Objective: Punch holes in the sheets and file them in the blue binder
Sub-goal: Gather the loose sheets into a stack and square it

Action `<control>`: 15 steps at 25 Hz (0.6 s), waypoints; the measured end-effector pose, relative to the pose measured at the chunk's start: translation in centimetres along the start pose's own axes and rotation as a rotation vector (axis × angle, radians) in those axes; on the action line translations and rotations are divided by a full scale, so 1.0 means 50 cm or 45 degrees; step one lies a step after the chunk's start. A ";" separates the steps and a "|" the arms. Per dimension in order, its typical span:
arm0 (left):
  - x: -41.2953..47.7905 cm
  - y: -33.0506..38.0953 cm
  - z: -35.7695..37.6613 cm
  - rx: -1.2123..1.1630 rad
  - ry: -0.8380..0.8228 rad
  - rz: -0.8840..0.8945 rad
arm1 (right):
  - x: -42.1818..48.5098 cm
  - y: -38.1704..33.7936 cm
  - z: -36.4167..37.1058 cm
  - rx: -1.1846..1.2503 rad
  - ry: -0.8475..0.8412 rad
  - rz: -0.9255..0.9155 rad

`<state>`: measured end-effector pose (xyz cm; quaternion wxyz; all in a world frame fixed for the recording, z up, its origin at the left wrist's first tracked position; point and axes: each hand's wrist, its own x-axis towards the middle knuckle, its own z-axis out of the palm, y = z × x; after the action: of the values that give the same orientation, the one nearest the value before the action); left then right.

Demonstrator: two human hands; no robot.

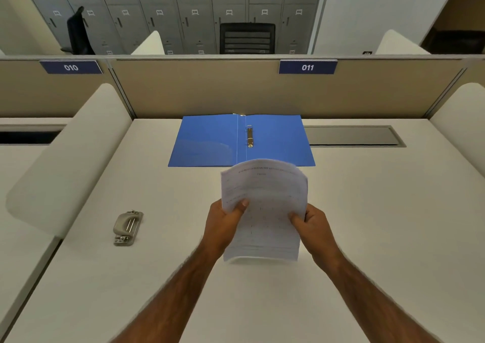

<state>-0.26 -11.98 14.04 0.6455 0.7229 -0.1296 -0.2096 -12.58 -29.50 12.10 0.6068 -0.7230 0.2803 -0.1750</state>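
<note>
On the white tabletop (341, 224) the binder (210, 140) lies open. Both hands, left (223, 224) and right (313, 227), grip the sheets (265, 206) upright; square their edges before reaching for the punch (127, 227) lying left.

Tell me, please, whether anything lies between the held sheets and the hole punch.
Nothing visible does. The left hand and right hand hold the sheets above the desk; the hole punch lies to their left, only bare desk between.
</note>
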 end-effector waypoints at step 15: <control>0.119 -0.181 -0.475 1.190 0.760 -0.572 | -0.003 0.095 -0.057 0.162 -0.048 0.541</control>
<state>15.40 7.35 6.15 0.2073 0.9676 0.1350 -0.0494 -15.31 -32.13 8.06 0.6795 -0.6111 0.4032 -0.0469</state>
